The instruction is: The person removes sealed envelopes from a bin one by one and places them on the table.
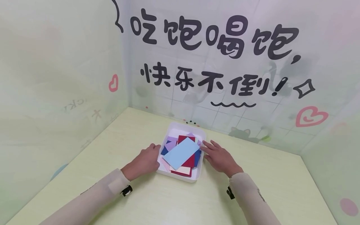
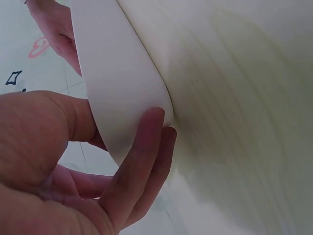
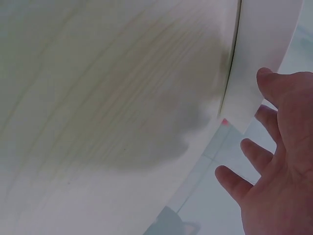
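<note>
White tray (image 1: 173, 132) gripped on one side, cards (image 1: 181, 153) loose inside

The tray stands on the tabletop (image 1: 174, 203). Reading it as a clock, with 12 toward the lettered wall (image 1: 180, 103), the left hand (image 1: 144, 161) is at 9 and the right hand (image 1: 220, 156) at 3.

The left grip is closed on the tray's side, thumb over the rim and fingertips against the outer wall. The right grip is spread, fingers mostly straight at the rim with the thumb at the outer wall; it has hold of nothing, and whether a fingertip meets a card I cannot tell.

A light-blue card lies on top, slanting from 8 to 2 o'clock. Under and around it are dark red cards (image 1: 189, 162), a cream card (image 1: 181, 170) at 6, and purple cards (image 1: 171, 145) at 10.

As for progress, the tray is on the tabletop with cards in it; they overlap at odd angles, and neither hand holds one. Handling of the tray looks unfinished, as one side is held. How much more remains the pictures do not show.
</note>
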Demonstrator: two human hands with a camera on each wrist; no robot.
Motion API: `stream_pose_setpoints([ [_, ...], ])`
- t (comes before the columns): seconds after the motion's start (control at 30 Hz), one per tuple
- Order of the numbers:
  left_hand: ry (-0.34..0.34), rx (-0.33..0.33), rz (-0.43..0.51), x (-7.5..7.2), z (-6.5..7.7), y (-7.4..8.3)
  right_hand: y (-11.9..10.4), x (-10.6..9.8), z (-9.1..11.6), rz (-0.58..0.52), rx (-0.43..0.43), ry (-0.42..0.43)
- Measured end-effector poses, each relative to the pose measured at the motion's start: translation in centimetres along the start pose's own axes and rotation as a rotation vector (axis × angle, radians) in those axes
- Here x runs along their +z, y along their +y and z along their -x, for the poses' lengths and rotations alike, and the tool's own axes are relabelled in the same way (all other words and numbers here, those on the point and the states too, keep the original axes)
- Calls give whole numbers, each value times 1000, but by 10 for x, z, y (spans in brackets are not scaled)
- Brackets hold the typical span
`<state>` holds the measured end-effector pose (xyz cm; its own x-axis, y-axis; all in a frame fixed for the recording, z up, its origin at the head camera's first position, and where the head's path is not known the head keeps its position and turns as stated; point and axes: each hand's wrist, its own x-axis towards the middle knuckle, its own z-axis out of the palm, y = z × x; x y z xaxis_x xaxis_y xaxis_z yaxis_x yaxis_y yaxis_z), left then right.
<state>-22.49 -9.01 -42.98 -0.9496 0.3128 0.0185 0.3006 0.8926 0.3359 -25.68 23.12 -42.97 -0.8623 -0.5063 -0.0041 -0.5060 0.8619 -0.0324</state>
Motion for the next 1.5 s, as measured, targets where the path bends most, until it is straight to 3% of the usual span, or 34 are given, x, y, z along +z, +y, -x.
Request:
stream_pose_setpoints([
  [0.5, 11, 93, 17, 7, -5, 7, 13, 0, 40, 13, -46, 78],
  [0.87, 16, 136, 0, 8, -24, 12, 13, 1, 68, 50, -63, 176],
  [1.07, 50, 169, 33, 11, -32, 19, 14, 1, 81, 89, -36, 174],
  [1.23, 73, 173, 39, 15, -42, 22, 14, 2, 92, 108, -60, 200],
  [1.5, 96, 171, 61, 19, -58, 25, -2, -1, 105, 129, -52, 176],
])
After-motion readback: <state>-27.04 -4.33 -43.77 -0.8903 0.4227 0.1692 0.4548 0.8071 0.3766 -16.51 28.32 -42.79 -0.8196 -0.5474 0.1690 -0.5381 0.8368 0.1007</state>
